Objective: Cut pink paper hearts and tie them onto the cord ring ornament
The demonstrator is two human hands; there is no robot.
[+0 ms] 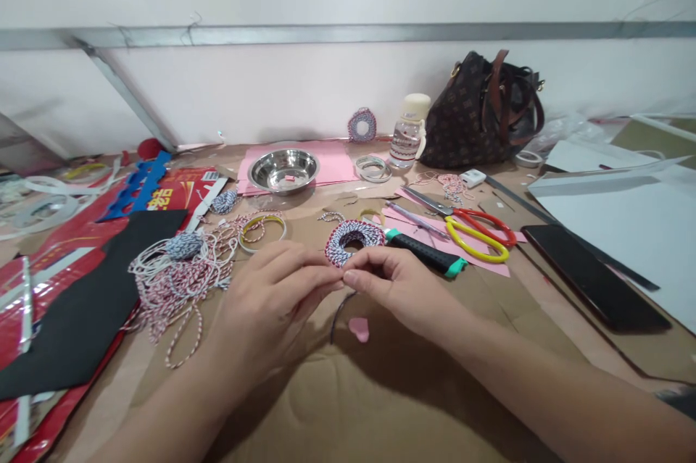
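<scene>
My left hand (266, 303) and my right hand (396, 289) meet at the middle of the table. Their fingertips pinch the lower end of a ring wrapped in blue, white and red twine (352, 235). A thin dark strand (336, 316) hangs below the ring, and a small pink paper heart (359, 329) lies beside it. Left of my left hand lies a tangle of red-and-white twine (179, 282) with a blue-and-white twine ball (183, 245). A plain ring with some twine on it (262, 231) lies just beyond.
Brown cardboard (380, 383) covers the table. Beyond my hands are a steel bowl (283, 169) on pink paper, a craft knife (424, 253) and red-and-yellow scissors (478, 235). A black sheet (76, 311) lies left, a black tablet (592, 274) right, and a bottle (407, 133) and handbag (478, 111) behind.
</scene>
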